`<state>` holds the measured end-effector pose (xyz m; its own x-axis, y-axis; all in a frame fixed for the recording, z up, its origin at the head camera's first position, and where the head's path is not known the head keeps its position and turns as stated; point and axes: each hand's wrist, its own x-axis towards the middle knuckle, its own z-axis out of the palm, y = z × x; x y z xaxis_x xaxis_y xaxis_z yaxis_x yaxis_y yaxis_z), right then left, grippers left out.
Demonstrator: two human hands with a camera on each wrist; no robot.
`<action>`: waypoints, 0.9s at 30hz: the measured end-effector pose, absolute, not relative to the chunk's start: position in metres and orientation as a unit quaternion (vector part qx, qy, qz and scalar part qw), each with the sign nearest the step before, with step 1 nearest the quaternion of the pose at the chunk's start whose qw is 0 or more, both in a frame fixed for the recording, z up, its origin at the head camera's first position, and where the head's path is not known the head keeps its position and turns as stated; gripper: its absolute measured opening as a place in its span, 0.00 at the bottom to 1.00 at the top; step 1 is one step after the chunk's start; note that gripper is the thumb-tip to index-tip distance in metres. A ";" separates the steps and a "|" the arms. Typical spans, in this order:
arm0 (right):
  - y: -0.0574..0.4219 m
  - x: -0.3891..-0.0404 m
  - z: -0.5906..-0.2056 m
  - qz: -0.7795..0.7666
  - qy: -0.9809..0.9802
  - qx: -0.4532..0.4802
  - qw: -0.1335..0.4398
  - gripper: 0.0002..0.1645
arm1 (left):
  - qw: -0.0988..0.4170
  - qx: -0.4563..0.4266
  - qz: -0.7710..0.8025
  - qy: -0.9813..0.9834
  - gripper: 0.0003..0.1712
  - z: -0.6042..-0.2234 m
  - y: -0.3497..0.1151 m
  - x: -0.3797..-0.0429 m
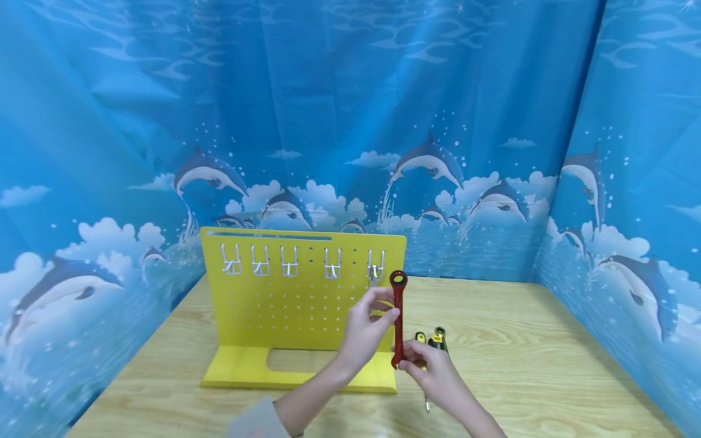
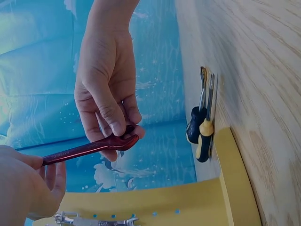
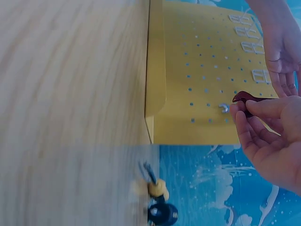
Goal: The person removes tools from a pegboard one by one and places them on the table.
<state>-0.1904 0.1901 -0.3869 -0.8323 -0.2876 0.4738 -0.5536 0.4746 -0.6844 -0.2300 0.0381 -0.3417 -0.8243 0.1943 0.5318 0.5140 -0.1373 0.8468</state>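
A red wrench stands nearly upright in front of the right edge of a yellow pegboard, its ring end up. My left hand pinches it around the middle of the shaft. Lower down, my right hand holds its bottom end between thumb and fingers. The left wrist view shows the red wrench running between both hands, with lettering on the shaft. Behind it, a silver wrench hangs from the rightmost hook, partly hidden by my left hand in the head view.
Several white wire hooks line the pegboard's upper part. Its base has a cut-out slot. Right of the board, two screwdriver-like tools with black and yellow handles lie on the wooden table. A blue dolphin curtain closes the back and sides.
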 end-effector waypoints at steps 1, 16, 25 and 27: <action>0.193 -0.190 -0.387 0.449 -0.846 0.245 0.149 0.07 | 0.113 -0.276 -0.704 -0.645 0.14 -0.342 0.041 -0.230; 0.227 -0.185 -0.395 0.453 -0.857 0.195 0.150 0.13 | 0.107 -0.288 -0.703 -0.642 0.14 -0.350 0.082 -0.238; 0.243 -0.182 -0.398 0.455 -0.859 0.180 0.152 0.13 | 0.089 -0.280 -0.718 -0.631 0.15 -0.353 0.103 -0.244; 0.247 -0.182 -0.398 0.455 -0.860 0.177 0.150 0.13 | 0.083 -0.277 -0.716 -0.635 0.15 -0.353 0.107 -0.246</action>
